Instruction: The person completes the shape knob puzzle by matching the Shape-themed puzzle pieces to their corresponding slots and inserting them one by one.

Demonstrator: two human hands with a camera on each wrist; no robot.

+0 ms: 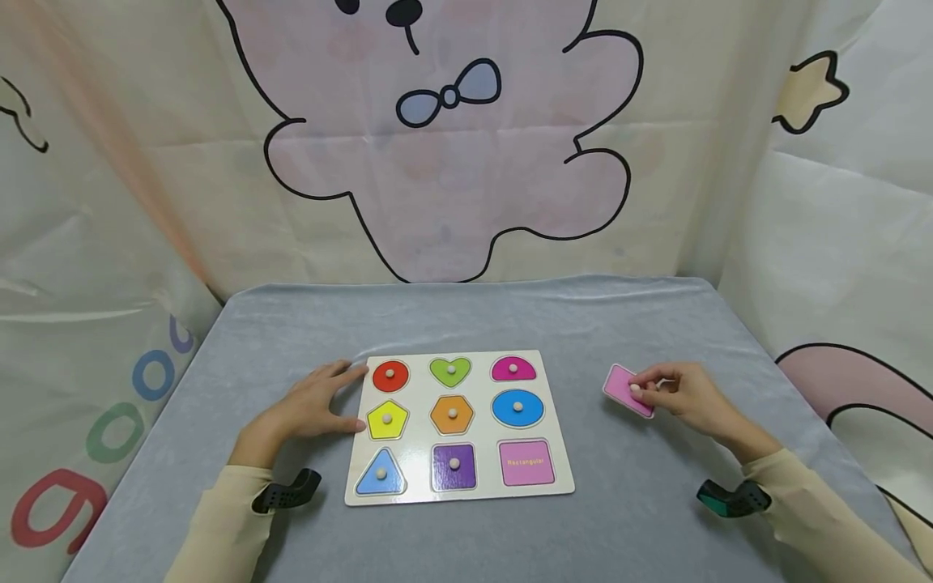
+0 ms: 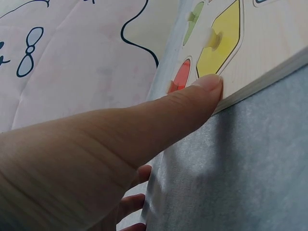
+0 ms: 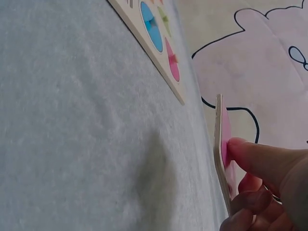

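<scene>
A white wooden shape puzzle board lies on the table with several knobbed, coloured pieces in it. Its lower right recess is pink, bears the word "Rectangular" and holds no piece. My left hand is at the board's left edge, fingers spread, with the thumb touching the rim beside the yellow pentagon. To the right of the board, my right hand pinches the pink rectangle puzzle piece by its knob. In the right wrist view this piece is tilted, raised over the cloth.
Grey cloth covers the table. A curtain with a cartoon figure hangs behind the far edge, and printed sheets close off both sides. Each wrist wears a dark band, the left band close to the board's lower left corner.
</scene>
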